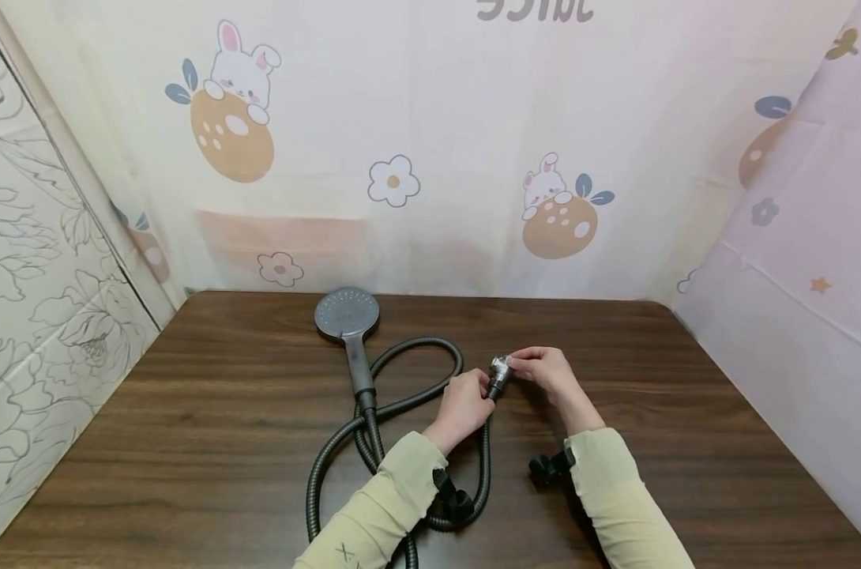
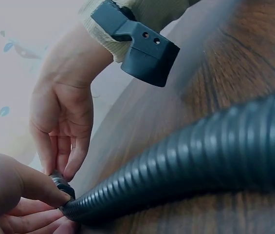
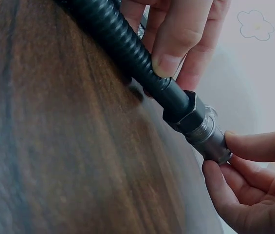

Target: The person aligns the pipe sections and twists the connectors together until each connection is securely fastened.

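A dark grey ribbed shower hose point(image 1: 484, 466) lies in loops on the wooden table point(image 1: 217, 411), joined at one end to a grey hand shower point(image 1: 347, 314), its round spray face up. My left hand point(image 1: 464, 407) pinches the hose just behind its other end, thumb on the ribs in the right wrist view. At that end a black hex nut point(image 3: 183, 116) meets a silver metal fitting point(image 3: 210, 141), some bright thread showing between them. From the far side, my right hand point(image 3: 254, 180) grips the fitting's tip between thumb and fingertips. The fitting is mostly hidden in the left wrist view.
The hose loops pass beneath my left forearm and run toward the near table edge. Black camera mounts point(image 1: 544, 469) sit on both wrists. A printed cloth point(image 1: 445, 103) with rabbits and flowers hangs behind the table, with another curtain point(image 1: 793, 261) along the right.
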### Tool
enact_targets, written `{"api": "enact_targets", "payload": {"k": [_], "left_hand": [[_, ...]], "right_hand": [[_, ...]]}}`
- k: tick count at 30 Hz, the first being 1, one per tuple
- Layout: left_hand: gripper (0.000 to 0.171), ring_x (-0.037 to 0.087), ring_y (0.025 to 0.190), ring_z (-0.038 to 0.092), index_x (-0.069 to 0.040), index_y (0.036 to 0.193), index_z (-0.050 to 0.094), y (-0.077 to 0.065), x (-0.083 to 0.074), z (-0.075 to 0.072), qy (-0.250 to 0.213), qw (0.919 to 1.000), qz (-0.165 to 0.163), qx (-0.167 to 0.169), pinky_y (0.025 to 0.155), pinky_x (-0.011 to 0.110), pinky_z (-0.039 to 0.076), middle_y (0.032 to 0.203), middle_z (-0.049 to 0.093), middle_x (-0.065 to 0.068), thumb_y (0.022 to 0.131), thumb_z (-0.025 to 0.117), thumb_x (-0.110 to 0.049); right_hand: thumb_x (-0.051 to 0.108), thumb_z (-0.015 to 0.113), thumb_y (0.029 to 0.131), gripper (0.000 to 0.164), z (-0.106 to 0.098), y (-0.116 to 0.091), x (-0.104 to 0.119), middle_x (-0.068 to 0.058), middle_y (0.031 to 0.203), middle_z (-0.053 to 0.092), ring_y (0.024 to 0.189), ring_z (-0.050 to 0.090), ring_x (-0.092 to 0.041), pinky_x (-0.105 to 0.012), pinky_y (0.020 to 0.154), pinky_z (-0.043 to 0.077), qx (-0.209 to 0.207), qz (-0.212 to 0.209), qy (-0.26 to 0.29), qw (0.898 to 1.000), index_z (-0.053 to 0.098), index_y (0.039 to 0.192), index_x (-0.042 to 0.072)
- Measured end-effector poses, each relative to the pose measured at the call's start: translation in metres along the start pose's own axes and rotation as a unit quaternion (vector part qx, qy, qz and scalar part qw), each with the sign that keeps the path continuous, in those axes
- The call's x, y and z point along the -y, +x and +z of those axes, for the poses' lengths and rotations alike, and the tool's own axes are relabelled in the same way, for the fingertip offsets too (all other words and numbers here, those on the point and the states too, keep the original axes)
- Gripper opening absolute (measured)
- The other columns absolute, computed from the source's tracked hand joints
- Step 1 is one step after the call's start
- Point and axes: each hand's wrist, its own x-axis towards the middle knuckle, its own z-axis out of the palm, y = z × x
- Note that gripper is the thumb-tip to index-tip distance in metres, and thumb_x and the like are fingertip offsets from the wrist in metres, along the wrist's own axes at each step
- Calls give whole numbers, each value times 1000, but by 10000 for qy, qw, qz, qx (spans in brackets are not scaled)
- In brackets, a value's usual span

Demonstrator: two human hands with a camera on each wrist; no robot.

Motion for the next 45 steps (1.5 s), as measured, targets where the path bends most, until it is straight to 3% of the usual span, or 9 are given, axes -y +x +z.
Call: {"api": "enact_targets", "payload": {"k": [14, 23, 31, 39, 45], "left_hand": [[22, 12, 65, 57, -3, 94, 66, 0, 1, 2, 377, 9993, 10, -74, 55, 20, 44, 75, 64, 2, 72, 68, -4], [19, 10, 60, 54, -3, 92, 68, 0, 3, 2, 327, 9994, -99, -103, 52, 19, 42, 71, 63, 0, 74, 68, -6], [18, 7, 54, 53, -3, 91, 69, 3, 3, 0, 165, 9996, -209, 117, 48, 18, 41, 67, 64, 0, 76, 70, -13], [19, 9, 59, 51, -4, 87, 70, 7, 1, -8, 383, 9979, -195, 489, 51, 20, 40, 75, 66, 2, 75, 73, -19], [15, 9, 54, 50, -6, 78, 69, 7, 3, -9, 449, 9969, -138, 638, 48, 19, 39, 66, 63, 0, 76, 73, -21]], "right_hand": [[10, 63, 85, 31, 4, 2, -7, -21, 109, 59, 78, 65, -9, -28, 77, 53, -59, 0, -119, 9999, 59, 108, -11], [11, 62, 86, 31, 8, 5, -9, -23, 111, 59, 76, 64, -7, -26, 75, 53, -124, 71, -203, 9997, 60, 109, -10], [14, 63, 86, 30, 10, 7, -7, -23, 112, 59, 77, 65, -10, -27, 75, 53, -169, 100, -460, 9988, 62, 108, -7], [13, 61, 87, 29, 13, 8, -2, -23, 110, 58, 82, 65, -17, -30, 76, 53, -62, 31, -699, 9975, 61, 107, -8], [13, 60, 87, 29, 16, 7, 0, -23, 108, 59, 80, 64, -17, -30, 74, 54, 10, -84, -970, 9952, 61, 105, -9]]}}
